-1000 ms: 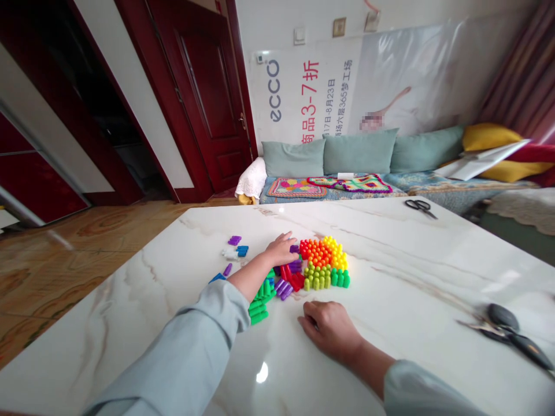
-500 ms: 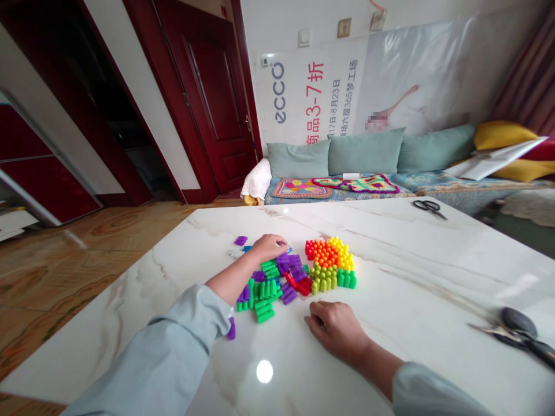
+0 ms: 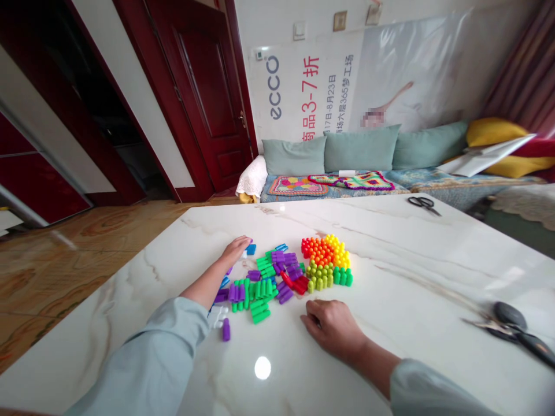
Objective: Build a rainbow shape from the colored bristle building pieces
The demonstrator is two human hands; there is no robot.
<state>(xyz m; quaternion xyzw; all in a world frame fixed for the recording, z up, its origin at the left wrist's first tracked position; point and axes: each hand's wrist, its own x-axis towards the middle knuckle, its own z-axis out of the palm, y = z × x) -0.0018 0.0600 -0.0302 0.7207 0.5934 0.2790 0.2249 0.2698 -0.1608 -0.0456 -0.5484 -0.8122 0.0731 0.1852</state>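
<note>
My left hand (image 3: 235, 249) reaches over the far left side of a loose pile of peg-shaped plastic pieces, its fingers closed around a purple peg piece (image 3: 250, 241), mostly hidden by the hand. A blue piece (image 3: 251, 249) lies just beside the fingertips. Green pieces (image 3: 261, 289), purple pieces (image 3: 284, 258) and red pieces (image 3: 300, 283) lie jumbled to the right. Loosely curled, my right hand (image 3: 332, 323) rests on the table with nothing visible in it. Beyond it stand upright orange pegs (image 3: 321, 251), yellow pegs (image 3: 340, 254) and olive pegs (image 3: 319, 276), grouped by colour.
The white marble-patterned table (image 3: 390, 323) bears black-handled scissors (image 3: 422, 204) at its far edge. Pliers (image 3: 498, 329) and a dark rounded object (image 3: 510, 315) lie at the right. Behind the table is a sofa with cushions (image 3: 362, 149).
My left hand has moved left from the pile's back to its far left, and the purple piece there has shifted right with its fingers. The right hand stays put; the view shifts slightly.
</note>
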